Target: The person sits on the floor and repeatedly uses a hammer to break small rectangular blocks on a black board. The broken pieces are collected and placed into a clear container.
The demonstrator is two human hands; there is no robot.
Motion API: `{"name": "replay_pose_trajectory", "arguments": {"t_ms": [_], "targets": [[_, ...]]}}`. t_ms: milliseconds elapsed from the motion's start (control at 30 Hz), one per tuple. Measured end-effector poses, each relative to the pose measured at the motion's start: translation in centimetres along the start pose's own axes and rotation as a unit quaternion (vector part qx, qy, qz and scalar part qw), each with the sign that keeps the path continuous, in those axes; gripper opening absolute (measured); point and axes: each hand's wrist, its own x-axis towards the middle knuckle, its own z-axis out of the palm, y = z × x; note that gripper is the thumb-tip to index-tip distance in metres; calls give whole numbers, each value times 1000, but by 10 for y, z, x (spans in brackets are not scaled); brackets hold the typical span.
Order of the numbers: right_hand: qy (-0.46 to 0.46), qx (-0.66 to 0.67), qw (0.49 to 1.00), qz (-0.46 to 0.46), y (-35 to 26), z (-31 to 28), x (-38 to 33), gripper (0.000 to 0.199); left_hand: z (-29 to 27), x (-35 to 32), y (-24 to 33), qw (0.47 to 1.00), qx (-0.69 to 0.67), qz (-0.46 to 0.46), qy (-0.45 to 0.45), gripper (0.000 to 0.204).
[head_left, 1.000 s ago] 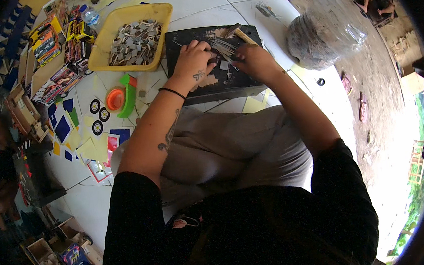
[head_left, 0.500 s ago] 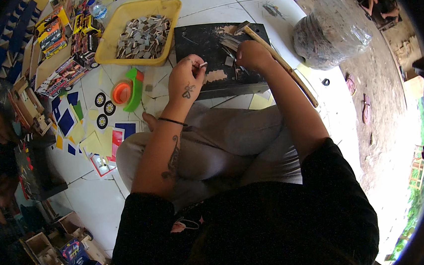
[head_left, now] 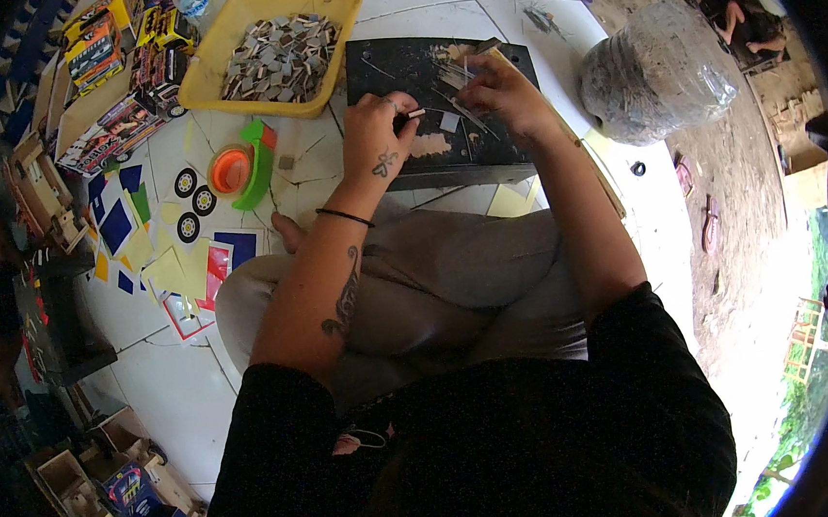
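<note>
My left hand pinches a small wooden piece, pale at its edge, over the near left part of a black block. My right hand is above the block's right part, thumb and fingers apart and bent over thin metal strips or nails; whether they touch one is too small to tell. A small grey square lies between my hands. Beyond my right hand shows the head of a hammer, its wooden handle mostly behind my forearm.
A yellow tub of small square pieces stands beyond my left hand. Nearby lie an orange and green tape dispenser, toy wheels and coloured paper pieces. Toy trucks line the left. A wrapped bundle sits right.
My right hand has lifted and shifted slightly away from me, its fingers spreading from a curled grip. My left hand has moved a little right, still pinching the small piece. The view has shifted slightly.
</note>
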Motion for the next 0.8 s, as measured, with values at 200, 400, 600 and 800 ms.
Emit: {"name": "replay_pose_trajectory", "arguments": {"t_ms": [200,400,600,800], "targets": [[-20,-82,996,1,-3,29,-3,23,1,-1,-1,1000,-17,-4,15,11],[-28,-103,993,-41,4,33,-2,22,-2,-1,-3,999,-19,-40,-20,16],[6,-183,970,-161,2,39,-2,19,0,-1,-10,1000,-11,-7,-2,15],[16,-156,978,-136,-3,44,-8,11,2,-1,-12,999,-31,-30,-2,11]]}}
